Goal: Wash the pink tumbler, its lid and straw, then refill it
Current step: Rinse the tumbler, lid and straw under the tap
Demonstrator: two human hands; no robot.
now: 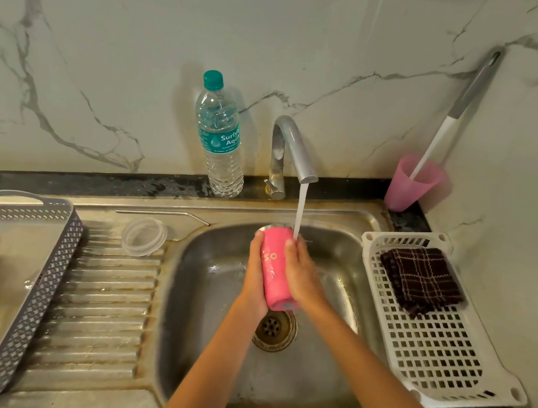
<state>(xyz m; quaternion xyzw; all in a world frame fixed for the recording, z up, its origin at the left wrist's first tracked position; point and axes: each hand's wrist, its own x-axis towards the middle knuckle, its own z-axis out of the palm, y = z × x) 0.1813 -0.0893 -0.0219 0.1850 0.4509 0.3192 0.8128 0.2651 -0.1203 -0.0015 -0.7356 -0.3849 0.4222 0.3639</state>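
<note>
The pink tumbler (pixel 273 266) is tilted over the steel sink (pixel 208 333), its open end up under the water running from the tap (pixel 293 153). My left hand (pixel 255 278) grips its left side. My right hand (pixel 301 274) wraps round its right side near the rim, where the stream lands. The clear lid (pixel 144 237) lies on the ribbed drainboard to the left. The metal straw (pixel 162 213) lies along the sink's back ledge.
A water bottle (pixel 219 138) with a teal cap stands left of the tap. A pink cup (pixel 412 186) holding a brush stands in the back right corner. A white rack (pixel 432 337) with a dark checked cloth (pixel 420 282) sits right; a grey basket (pixel 34 292) sits left.
</note>
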